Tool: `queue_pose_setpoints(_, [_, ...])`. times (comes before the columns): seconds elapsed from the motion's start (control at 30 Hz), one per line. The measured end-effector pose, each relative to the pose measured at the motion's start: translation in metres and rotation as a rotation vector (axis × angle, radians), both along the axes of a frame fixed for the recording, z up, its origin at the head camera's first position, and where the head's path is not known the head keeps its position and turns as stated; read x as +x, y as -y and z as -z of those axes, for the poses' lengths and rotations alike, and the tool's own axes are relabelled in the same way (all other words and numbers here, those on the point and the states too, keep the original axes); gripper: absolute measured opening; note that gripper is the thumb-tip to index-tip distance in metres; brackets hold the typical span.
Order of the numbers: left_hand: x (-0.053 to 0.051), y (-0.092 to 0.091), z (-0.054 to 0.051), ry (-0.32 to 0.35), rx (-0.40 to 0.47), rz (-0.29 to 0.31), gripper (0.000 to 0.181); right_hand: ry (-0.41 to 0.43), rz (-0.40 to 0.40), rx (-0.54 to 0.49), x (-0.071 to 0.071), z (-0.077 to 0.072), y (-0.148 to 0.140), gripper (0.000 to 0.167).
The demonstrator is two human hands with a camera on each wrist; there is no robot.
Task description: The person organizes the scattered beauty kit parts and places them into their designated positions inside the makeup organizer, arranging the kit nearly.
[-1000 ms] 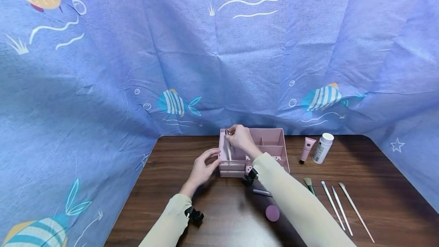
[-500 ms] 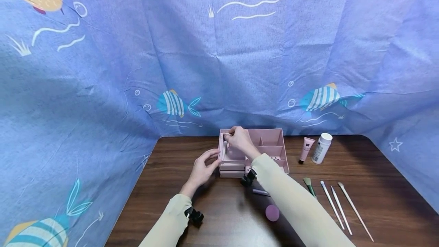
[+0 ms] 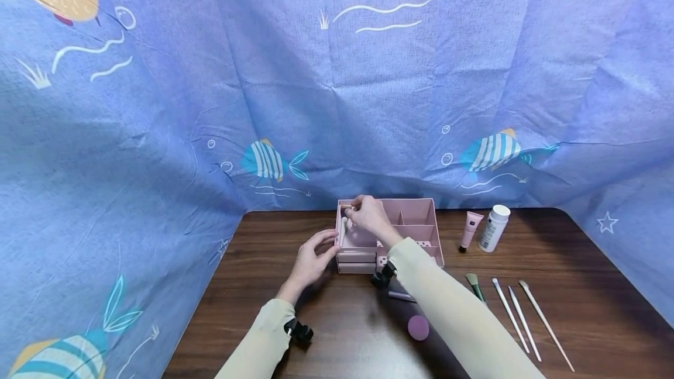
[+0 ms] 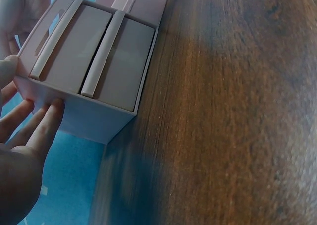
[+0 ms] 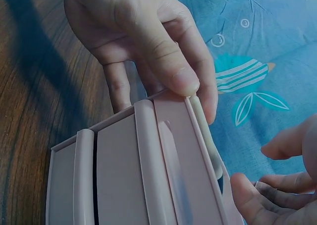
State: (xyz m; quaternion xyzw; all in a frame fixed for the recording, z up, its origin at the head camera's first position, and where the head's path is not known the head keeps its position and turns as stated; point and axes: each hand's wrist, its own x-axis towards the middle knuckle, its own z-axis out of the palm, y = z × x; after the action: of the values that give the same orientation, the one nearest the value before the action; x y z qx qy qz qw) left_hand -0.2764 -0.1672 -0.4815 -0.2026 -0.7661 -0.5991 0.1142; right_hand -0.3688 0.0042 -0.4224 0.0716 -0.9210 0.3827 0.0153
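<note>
Across the wooden surface [image 3: 247, 291], fingers of the left hand [image 3: 309, 259] grip the pink organizer [image 3: 418, 210]. Inside, just beside the right hand's [image 3: 367, 215] fingers, whose hold I can't tell, a pale-handled tool [image 3: 343, 230] looks nearly stowed; brushes [image 3: 546, 323], tube [image 3: 471, 229] and bottle [image 3: 494, 230] lie outside, right of them.

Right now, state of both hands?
Left hand: closed on the front-left corner of the pink drawer organizer.
Right hand: open at the organizer's top compartment, thumb and fingers apart, nothing visibly gripped.
</note>
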Motion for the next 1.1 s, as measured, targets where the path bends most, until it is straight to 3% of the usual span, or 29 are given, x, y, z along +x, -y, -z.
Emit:
queue_pose_setpoints(0.3, [0.000, 0.000, 0.000, 0.018, 0.027, 0.012, 0.035, 0.008, -0.026, -0.046, 0.007, -0.007, -0.007, 0.031])
queue_pose_setpoints(0.7, [-0.002, 0.000, 0.004, -0.036, 0.014, 0.002, 0.034, -0.094, -0.035, -0.055, 0.017, -0.010, -0.024, 0.028])
queue_pose_setpoints(1.1, [-0.002, 0.002, 0.001, 0.025, 0.007, 0.010, 0.034, -0.186, -0.083, -0.063, 0.032, -0.015, -0.040, 0.030])
